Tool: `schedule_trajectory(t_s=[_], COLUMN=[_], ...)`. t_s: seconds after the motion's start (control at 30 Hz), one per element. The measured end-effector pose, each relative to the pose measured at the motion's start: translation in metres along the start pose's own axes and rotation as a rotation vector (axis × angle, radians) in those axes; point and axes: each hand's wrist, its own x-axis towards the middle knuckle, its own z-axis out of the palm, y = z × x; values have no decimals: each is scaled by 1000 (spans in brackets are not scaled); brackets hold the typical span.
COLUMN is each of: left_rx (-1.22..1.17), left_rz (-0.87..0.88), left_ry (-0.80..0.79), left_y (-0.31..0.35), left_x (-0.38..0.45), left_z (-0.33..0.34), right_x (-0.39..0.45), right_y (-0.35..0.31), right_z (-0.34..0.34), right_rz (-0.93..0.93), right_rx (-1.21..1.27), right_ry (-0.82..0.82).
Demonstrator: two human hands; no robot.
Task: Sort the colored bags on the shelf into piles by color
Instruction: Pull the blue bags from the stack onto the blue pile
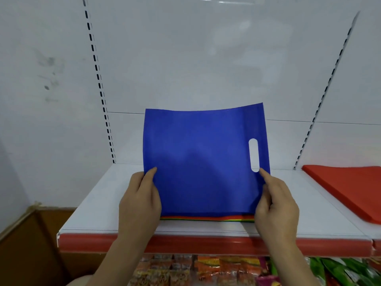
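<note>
Both hands are pinching the blue bag (202, 159), left hand (140, 201) and right hand (276, 205) fingers clamped on its opposite side edges. The red pile (348, 188) is lying well to the right of the right hand's fingers, so that hand is nearer.

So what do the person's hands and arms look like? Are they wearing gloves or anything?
No gloves. The left hand and the right hand are both bare, with no rings, watch or bracelets that show. The forearms are bare too, with no sleeves in view down to the picture's lower edge. The fingers look plain, and the nails that show are short and unpainted.
</note>
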Motion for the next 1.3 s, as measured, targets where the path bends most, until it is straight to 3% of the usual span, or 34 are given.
schedule_trajectory(t_s=[0.37, 0.67, 0.93, 1.3], left_rx=[-148, -352, -444, -666], left_rz=[-57, 19, 183, 367], left_ry=[-73, -161, -207, -269], left_y=[29, 96, 196, 400], left_x=[-10, -23, -51, -121], left_z=[18, 53, 83, 134], right_x=[-11, -26, -40, -63], right_y=[9, 29, 70, 163], right_z=[-29, -106, -204, -394], right_rz=[48, 145, 256, 390], right_rx=[-141, -306, -413, -604], right_ry=[88, 235, 404, 576])
